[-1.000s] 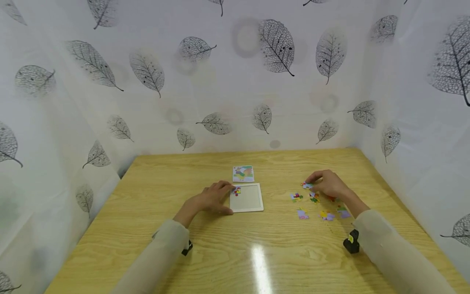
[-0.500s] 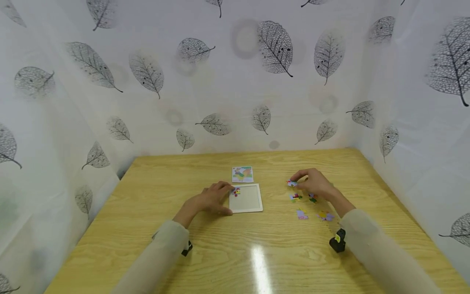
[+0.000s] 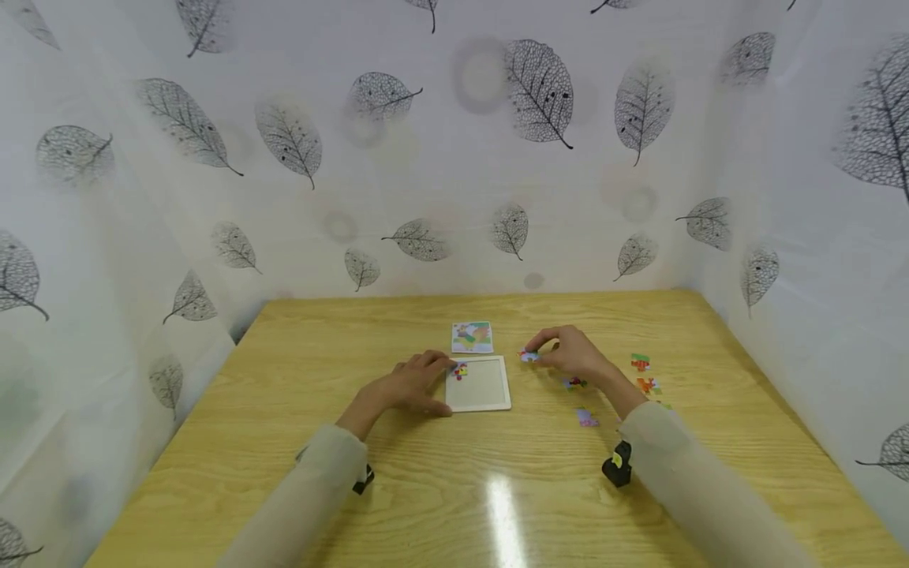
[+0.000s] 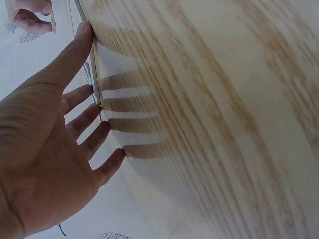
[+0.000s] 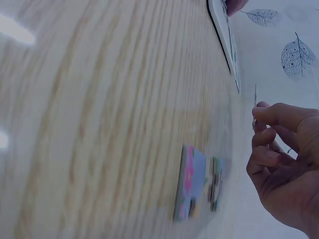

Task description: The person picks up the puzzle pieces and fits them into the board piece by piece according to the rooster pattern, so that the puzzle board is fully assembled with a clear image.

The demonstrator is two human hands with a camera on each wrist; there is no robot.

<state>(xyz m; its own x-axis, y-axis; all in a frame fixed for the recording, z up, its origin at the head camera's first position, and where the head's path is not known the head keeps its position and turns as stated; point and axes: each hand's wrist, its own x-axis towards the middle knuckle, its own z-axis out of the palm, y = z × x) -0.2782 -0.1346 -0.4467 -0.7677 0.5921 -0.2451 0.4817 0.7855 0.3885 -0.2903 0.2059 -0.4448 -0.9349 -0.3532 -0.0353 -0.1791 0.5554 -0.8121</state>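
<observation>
In the head view my right hand (image 3: 577, 356) pinches a small jigsaw piece (image 3: 529, 356) between thumb and fingers, held to the right of a white puzzle frame (image 3: 479, 409). The right wrist view shows that piece (image 5: 255, 99) edge-on, raised off the table. My left hand (image 3: 412, 385) touches the frame's left side with spread, fairly straight fingers; its thumb is at the lower left corner. Seen from the left wrist, those fingers (image 4: 85, 119) meet the frame's edge. One colourful jigsaw piece (image 3: 460, 371) lies inside the frame at its upper left corner.
Behind the frame lies a picture card (image 3: 472, 337). Several loose pieces are on the wooden table to the right, among them a purple one (image 3: 587, 417) and an orange one (image 3: 648, 386); my right forearm hides some. Leaf-printed curtains (image 3: 454, 158) enclose the table's back and sides.
My right hand has moved left from the loose pieces toward the frame, carrying a jigsaw piece. Pieces at the far right are uncovered. The left hand stays at the frame.
</observation>
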